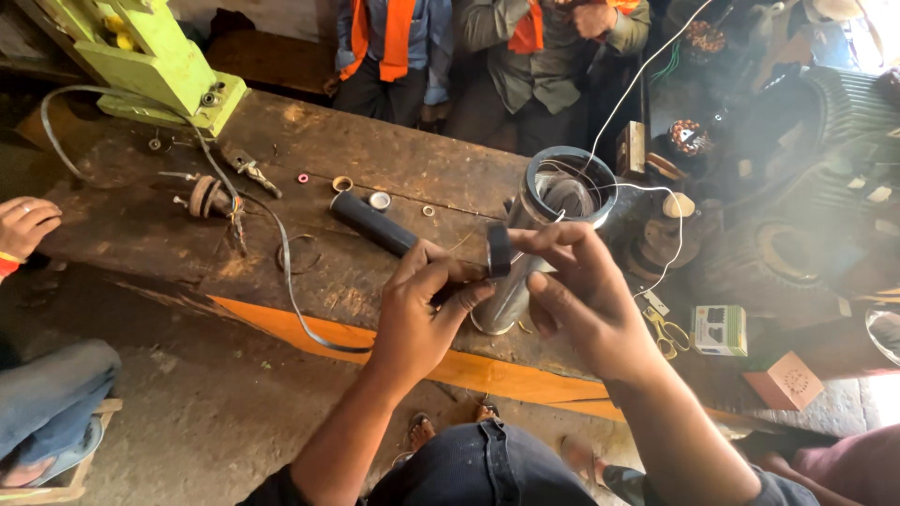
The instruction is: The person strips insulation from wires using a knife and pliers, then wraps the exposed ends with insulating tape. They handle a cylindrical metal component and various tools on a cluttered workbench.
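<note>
Worn wooden workbench: left hand and right hand pinch a small black tape roll between fingertips, just near-left of the upright silver metal cylinder.

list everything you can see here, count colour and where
metal cylinder: 1, silver, upright at bench edge beside the hands
tape roll: 1, black, pinched between both hands
black tube: 1, lying on bench centre
workbench: 1, brown wood, orange edge
green machine: 1, bench far left corner
grey cable: 1, trailing from the machine over the bench edge
scissors: 1, yellow handles, right of cylinder
small boxes: 2, green-white and pink, right
bystanders: 2, orange vests, behind bench
left hand: 1, on tape roll
right hand: 1, on tape roll
</note>
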